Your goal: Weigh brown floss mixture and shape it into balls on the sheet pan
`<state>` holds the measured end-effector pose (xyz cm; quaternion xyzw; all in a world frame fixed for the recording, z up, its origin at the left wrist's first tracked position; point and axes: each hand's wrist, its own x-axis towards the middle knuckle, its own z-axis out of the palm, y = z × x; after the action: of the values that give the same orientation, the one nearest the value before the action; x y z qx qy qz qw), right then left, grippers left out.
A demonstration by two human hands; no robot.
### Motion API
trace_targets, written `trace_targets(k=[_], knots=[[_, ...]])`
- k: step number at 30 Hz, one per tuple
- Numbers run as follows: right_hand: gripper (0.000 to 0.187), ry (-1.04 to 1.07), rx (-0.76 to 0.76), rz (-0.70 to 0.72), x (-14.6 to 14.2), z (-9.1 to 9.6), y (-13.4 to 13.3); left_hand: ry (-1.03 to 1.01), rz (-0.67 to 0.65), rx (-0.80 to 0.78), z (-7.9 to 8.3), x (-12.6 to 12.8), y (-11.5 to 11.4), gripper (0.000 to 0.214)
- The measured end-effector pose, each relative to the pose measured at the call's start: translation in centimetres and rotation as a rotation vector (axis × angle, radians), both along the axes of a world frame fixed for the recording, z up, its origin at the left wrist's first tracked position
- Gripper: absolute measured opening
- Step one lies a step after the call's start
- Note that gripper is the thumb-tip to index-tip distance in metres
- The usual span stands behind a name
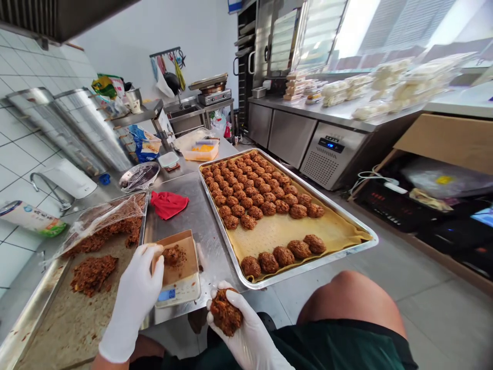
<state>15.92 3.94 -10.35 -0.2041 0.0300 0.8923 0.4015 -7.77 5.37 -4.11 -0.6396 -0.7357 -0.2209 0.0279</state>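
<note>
My left hand point(134, 288), in a white glove, has its fingers and thumb closed around the left edge of a brown paper tray point(185, 245). A small lump of brown mixture point(174, 255) and crumbs lie in that tray, over a kitchen scale point(185, 294) whose display reads 0.0. My right hand point(246, 329), also gloved, cups a rough ball of the mixture point(226, 312) beyond the table's front edge. On the left, a metal tray point(50, 324) bears a loose heap of mixture point(94, 275) and a larger mass point(127, 231) partly under plastic film.
A large baking tray point(339, 264) with rows of shaped balls point(254, 190) stands right of the scale. A red cloth point(168, 204) lies behind the scale. Farther back are a covered bowl point(139, 176) and a plastic tub point(200, 150). My knee point(350, 298) is beside the baking tray.
</note>
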Motion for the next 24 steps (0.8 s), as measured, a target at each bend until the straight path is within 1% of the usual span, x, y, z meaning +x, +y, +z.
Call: trace_targets(k=[2, 5, 8, 10, 12, 13, 14, 16, 18, 19, 21, 24], knots=[[0.017, -0.022, -0.019, -0.002, 0.1, -0.3, 0.2, 0.016, -0.017, -0.031, -0.2, -0.3, -1.5, 0.018], [0.020, -0.012, -0.024, 0.020, 0.1, -0.5, 0.3, 0.105, -0.060, -0.080, -1.1, -0.6, -3.2, 0.016], [0.019, 0.009, -0.011, 0.036, 0.0, -0.5, 0.2, 0.094, -0.015, -0.048, -1.5, -0.5, -4.5, 0.016], [0.021, 0.012, -0.006, 0.046, -0.2, -0.5, 0.0, 0.040, 0.030, -0.002, -1.3, 0.6, -5.5, 0.018], [0.026, 0.016, 0.009, 0.062, -0.3, -0.4, -0.1, -0.017, 0.028, 0.029, -1.2, 2.8, -6.6, 0.019], [0.030, 0.021, 0.026, 0.065, -0.4, -0.3, -0.2, -0.042, -0.017, 0.031, -1.3, 4.2, -7.1, 0.020], [0.035, 0.028, 0.046, 0.067, -0.6, -0.2, -0.2, -0.058, -0.091, 0.011, -1.6, 5.7, -7.6, 0.025], [0.042, 0.047, 0.078, 0.082, -0.8, -0.1, -0.2, -0.042, -0.206, 0.032, -2.5, 8.4, -8.3, 0.043], [0.046, 0.038, 0.081, 0.118, -1.0, -0.1, -0.3, -0.044, -0.217, 0.096, -3.6, 10.1, -8.6, 0.041], [0.046, 0.015, 0.076, 0.146, -1.0, -0.1, -0.4, -0.058, -0.198, 0.115, -4.0, 10.6, -8.7, 0.036], [0.044, -0.053, 0.077, 0.204, -0.8, -0.2, -0.4, -0.102, -0.161, 0.111, -4.4, 10.6, -8.6, 0.029], [0.038, -0.132, 0.178, 0.253, -0.1, -0.2, -0.3, -0.135, -0.187, 0.067, -4.0, 9.6, -8.4, 0.030]])
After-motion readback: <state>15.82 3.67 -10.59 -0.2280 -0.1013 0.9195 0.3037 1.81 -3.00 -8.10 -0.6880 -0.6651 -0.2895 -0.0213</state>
